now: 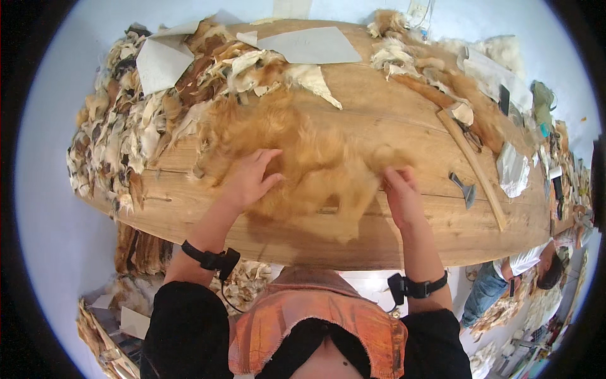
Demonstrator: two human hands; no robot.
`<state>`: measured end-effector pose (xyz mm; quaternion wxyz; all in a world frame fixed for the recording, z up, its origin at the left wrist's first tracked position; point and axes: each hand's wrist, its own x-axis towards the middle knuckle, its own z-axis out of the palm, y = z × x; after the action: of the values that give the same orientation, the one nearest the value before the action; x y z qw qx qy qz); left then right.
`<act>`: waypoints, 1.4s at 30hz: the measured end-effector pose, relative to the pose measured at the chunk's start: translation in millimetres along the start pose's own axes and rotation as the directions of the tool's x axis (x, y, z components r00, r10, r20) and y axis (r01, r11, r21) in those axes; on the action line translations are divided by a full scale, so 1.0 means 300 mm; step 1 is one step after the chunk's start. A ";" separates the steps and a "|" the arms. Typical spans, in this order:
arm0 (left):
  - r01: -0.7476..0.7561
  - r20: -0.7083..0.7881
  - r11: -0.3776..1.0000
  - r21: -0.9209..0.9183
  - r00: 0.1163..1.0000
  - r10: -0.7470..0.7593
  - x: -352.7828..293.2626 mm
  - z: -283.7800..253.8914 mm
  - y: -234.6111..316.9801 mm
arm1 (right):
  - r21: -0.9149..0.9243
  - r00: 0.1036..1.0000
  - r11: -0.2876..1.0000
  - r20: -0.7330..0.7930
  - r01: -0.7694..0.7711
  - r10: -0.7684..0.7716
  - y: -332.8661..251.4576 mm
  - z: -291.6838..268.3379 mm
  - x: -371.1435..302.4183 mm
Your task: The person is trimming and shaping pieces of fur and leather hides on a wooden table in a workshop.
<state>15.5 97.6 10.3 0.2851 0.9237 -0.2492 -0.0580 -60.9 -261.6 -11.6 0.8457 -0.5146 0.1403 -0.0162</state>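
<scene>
While the person leaned over the wooden surface [404,117], the tan fur [297,148] lay spread across its near middle part, between the two hands and partly under them, and its hairs looked blurred. The left hand [255,178] was at the left part of the fur, with its fingers extended and the thumb standing apart from them — it was not closed around anything. The right hand [401,182] was at the opposite edge, where its thumb and fingers pinched the border of the fur. Each forearm carried a black wristband, the left one [214,259] and the right one [420,287], both with a small dark device. Beyond the fur, near to it, there was a pale scrap [315,83] with a pointed end, and behind this lay a grey-white sheet [312,45]. A dense heap of mixed fur pieces [126,126] covered the left end of the surface, and another light sheet [163,63] rested on top of it. To the right of the right hand, well apart from it, lay a metal tool [467,191] with a flared end; just beside it a long wooden strip [475,174] lay aslant. Farther right were a crumpled whitish plastic [512,169] and a long reddish-brown fur [476,117]. At the lower right, another person [514,268] in a white top and blue trousers was bending — apart from this surface.
</scene>
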 end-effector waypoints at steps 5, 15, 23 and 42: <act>0.172 -0.222 0.981 -0.086 0.957 -0.188 0.042 0.055 -0.246 | 0.177 0.989 0.978 -0.117 0.111 -0.091 -0.071 -0.146 -0.124; 0.367 -0.213 0.930 0.020 0.910 -0.355 0.195 0.020 -0.373 | 0.029 0.956 0.998 -0.290 0.051 -0.041 -0.088 -0.399 -0.246; 0.574 0.049 0.784 -0.235 0.813 -0.581 0.248 -0.041 -0.233 | -0.138 0.972 0.990 -0.234 -0.040 0.006 -0.257 -0.254 -0.154; 0.051 -0.096 0.978 -0.204 0.993 -0.072 -0.300 -0.152 -0.087 | -0.501 0.882 0.857 -0.343 0.119 -0.323 -0.285 -0.466 -0.012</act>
<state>-40.0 183.4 30.6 0.3875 0.8992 -0.1983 -0.0443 -89.9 -422.1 3.9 0.6396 -0.6997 0.2552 -0.1905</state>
